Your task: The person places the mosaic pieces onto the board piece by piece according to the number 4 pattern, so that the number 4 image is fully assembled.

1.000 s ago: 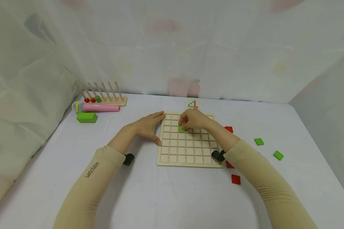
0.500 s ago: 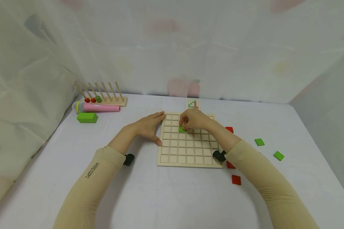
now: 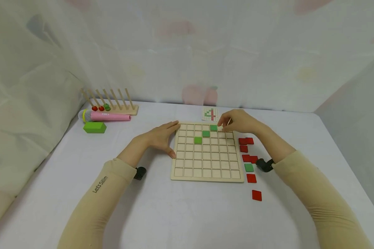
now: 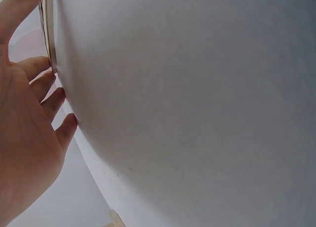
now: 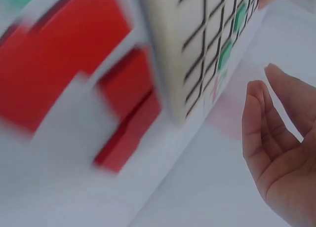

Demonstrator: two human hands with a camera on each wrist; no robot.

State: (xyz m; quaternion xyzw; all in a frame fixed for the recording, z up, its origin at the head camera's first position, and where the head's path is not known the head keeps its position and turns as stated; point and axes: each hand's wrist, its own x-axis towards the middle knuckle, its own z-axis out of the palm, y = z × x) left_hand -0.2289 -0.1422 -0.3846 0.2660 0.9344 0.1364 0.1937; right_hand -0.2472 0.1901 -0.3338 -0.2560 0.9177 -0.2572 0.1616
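Observation:
A wooden grid board [image 3: 193, 164] lies on the white table. Three green square tiles sit in its cells on a diagonal: a near one [image 3: 198, 140], a middle one [image 3: 206, 133] and a far one [image 3: 213, 128]. My left hand [image 3: 159, 136] rests spread along the board's left edge; in the left wrist view its fingertips [image 4: 59, 92] are by that edge. Over the far right corner hovers my right hand [image 3: 240, 121], fingers loosely bent. The right wrist view shows a gap between thumb and fingers [image 5: 254, 116] with nothing held.
Several red tiles [image 3: 251, 178] and a green tile [image 3: 248, 167] lie right of the board. Behind it is a pattern card [image 3: 210, 113]. At the back left are a pink toy microphone [image 3: 109, 116], a green block [image 3: 95, 127] and a peg rack [image 3: 132, 110].
My right hand has let go of the near green tile and moved right, uncovering two more tiles on the board. My right forearm now covers the loose green tiles farther right. My left hand stays put.

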